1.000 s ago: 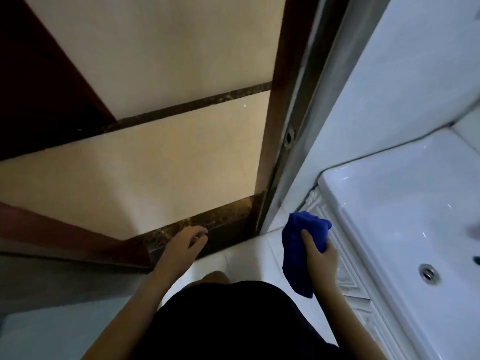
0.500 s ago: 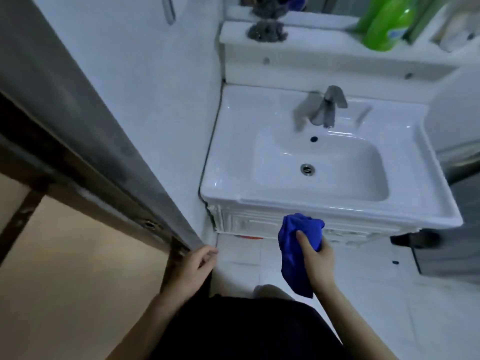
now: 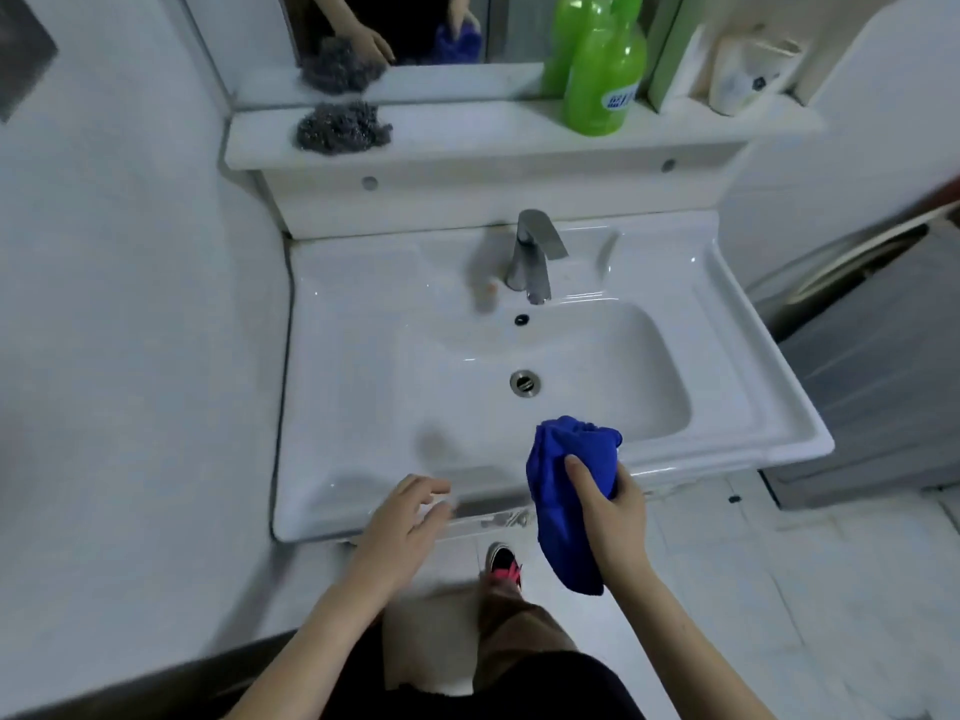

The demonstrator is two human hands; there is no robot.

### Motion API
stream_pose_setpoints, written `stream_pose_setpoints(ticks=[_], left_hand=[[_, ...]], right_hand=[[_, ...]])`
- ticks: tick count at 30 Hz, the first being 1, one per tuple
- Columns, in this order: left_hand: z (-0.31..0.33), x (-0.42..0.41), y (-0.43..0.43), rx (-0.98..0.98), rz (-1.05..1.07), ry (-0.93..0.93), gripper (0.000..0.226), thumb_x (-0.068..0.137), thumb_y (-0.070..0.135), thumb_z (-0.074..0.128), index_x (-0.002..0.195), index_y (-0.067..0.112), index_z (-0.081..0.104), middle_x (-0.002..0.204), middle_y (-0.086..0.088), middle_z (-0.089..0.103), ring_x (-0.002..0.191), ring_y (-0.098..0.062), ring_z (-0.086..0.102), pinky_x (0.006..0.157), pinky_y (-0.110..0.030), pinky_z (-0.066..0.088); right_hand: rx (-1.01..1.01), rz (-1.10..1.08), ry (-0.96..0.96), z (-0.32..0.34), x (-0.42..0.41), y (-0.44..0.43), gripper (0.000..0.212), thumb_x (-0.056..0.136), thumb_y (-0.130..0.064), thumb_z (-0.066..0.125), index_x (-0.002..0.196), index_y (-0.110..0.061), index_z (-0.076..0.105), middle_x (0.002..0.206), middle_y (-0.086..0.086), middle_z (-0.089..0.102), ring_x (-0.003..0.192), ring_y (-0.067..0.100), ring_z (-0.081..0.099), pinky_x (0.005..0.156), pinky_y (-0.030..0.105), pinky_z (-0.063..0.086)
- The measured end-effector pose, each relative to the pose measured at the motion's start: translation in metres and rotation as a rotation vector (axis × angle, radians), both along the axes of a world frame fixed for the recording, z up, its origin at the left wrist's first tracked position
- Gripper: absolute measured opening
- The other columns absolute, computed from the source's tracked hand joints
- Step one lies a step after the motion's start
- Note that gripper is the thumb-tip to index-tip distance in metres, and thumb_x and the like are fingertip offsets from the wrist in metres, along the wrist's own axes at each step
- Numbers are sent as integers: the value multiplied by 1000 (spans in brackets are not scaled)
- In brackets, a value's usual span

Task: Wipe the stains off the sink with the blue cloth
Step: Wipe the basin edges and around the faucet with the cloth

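Head view: the right hand (image 3: 618, 517) grips the bunched blue cloth (image 3: 556, 459), thumb and fingers curled round it, above the front rim of the sink (image 3: 337, 397), the cloth's long tail hanging down. The basin lies just ahead of that hand, while the left hand (image 3: 397, 527), fingers loosely spread, is at the sink's front-left rim.

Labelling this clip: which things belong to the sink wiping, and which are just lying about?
Job: blue cloth, gripped by the right hand; sink; left hand, empty, at the front rim.
Lying about: steel scourer, green bottle, white pouch, all on the shelf.
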State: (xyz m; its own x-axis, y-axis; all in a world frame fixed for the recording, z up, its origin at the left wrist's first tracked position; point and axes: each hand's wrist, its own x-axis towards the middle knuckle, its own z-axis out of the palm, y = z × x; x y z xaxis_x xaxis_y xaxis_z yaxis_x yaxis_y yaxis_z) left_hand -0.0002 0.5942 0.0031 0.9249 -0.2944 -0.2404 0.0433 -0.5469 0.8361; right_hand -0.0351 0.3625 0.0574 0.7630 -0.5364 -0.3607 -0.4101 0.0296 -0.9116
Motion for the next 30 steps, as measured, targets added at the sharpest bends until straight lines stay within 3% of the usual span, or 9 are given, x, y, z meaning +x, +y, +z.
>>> stream_pose_setpoints(ticks=[7, 12, 17, 19, 21, 24, 26, 28, 30], left_hand=[[-6, 96, -23, 161, 33, -86, 43, 100, 30, 52, 142, 35, 43, 138, 27, 39, 127, 13, 33, 104, -5, 20], [-16, 176, -13, 269, 168, -198, 52, 94, 39, 49, 144, 25, 47, 149, 9, 45, 138, -4, 34, 115, -23, 24], [-65, 249, 14, 426, 208, -295, 61, 91, 48, 37, 143, 21, 49, 151, 3, 45, 144, -19, 34, 118, -34, 26], [-91, 264, 30, 516, 169, -372, 55, 94, 42, 40, 138, 14, 54, 147, -3, 50, 139, -28, 41, 117, -42, 30], [-114, 269, 42, 606, 117, -446, 50, 97, 36, 42, 137, 11, 55, 146, -8, 51, 138, -33, 43, 116, -46, 32], [-127, 266, 46, 624, 116, -545, 48, 97, 31, 48, 139, 10, 54, 147, -9, 51, 140, -31, 41, 116, -47, 34], [-128, 266, 45, 633, 123, -568, 49, 95, 30, 48, 139, 10, 54, 146, -9, 52, 140, -31, 41, 116, -47, 34], [-130, 267, 45, 630, 132, -580, 50, 94, 30, 48, 138, 9, 55, 145, -10, 52, 138, -32, 42, 115, -48, 34], [-131, 270, 45, 624, 125, -596, 49, 93, 28, 50, 137, 8, 56, 144, -11, 54, 136, -34, 44, 113, -51, 36]], right_hand=[[-19, 93, -79, -7, 125, -33, 12, 92, -23, 64, 82, -18, 60, 60, -13, 55, 54, 4, 48, 53, 16, 42], [-6, 134, -119, -19, 200, -23, 10, 91, -21, 64, 82, -17, 60, 63, -13, 57, 58, 4, 50, 55, 15, 43], [34, 204, -79, -67, 261, 6, 10, 91, -28, 64, 86, -20, 62, 68, -10, 61, 63, 8, 54, 63, 25, 47], [14, 198, -71, -86, 284, 18, 7, 91, -28, 64, 88, -22, 62, 71, -12, 63, 65, 5, 57, 64, 17, 46], [-80, 147, -44, -104, 307, 29, 6, 91, -32, 62, 95, -26, 61, 83, -12, 67, 77, 1, 62, 66, 9, 44], [-262, 14, -10, -131, 343, 33, 24, 93, -36, 57, 110, -20, 57, 105, -3, 65, 98, 17, 61, 80, 24, 46], [-459, -63, 47, -146, 364, 28, 34, 95, -38, 54, 118, -13, 54, 115, 0, 62, 104, 20, 59, 80, 24, 41], [-664, -77, 126, -158, 378, 24, 32, 96, -38, 53, 109, -9, 55, 108, 3, 61, 98, 24, 61, 71, 27, 39], [-699, -62, 177, -161, 390, 37, 28, 94, -37, 55, 95, -9, 56, 97, 4, 61, 86, 27, 61, 64, 29, 37]])
